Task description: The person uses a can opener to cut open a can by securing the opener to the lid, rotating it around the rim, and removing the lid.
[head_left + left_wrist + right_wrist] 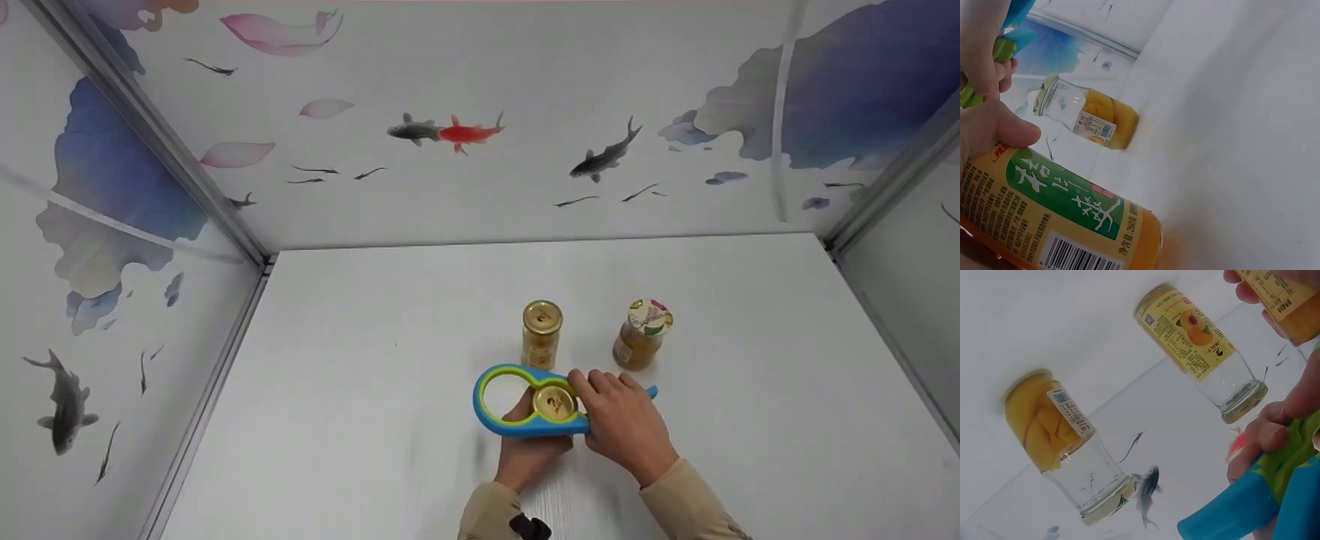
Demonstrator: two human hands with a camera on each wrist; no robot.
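Note:
My left hand (529, 454) grips a fruit jar with a green-and-yellow label (1072, 202), its thumb lying along the jar's upper side. The jar's gold lid (555, 404) shows inside the smaller ring of a blue-and-green jar opener (541, 430). My right hand (627, 421) grips the opener's handles, fingers curled over them just right of the lid. The opener's larger ring lies to the left, around part of the left thumb in the head view. Blue handle ends (1230, 512) stick out past the right hand.
Just beyond the opener stands a gold-lidded jar with a peach label (541, 335). A second jar with a patterned lid (638, 335) stands to its right, holding yellow fruit pieces. The white tabletop (352, 390) is bounded by printed panels (525, 67) at the back and sides.

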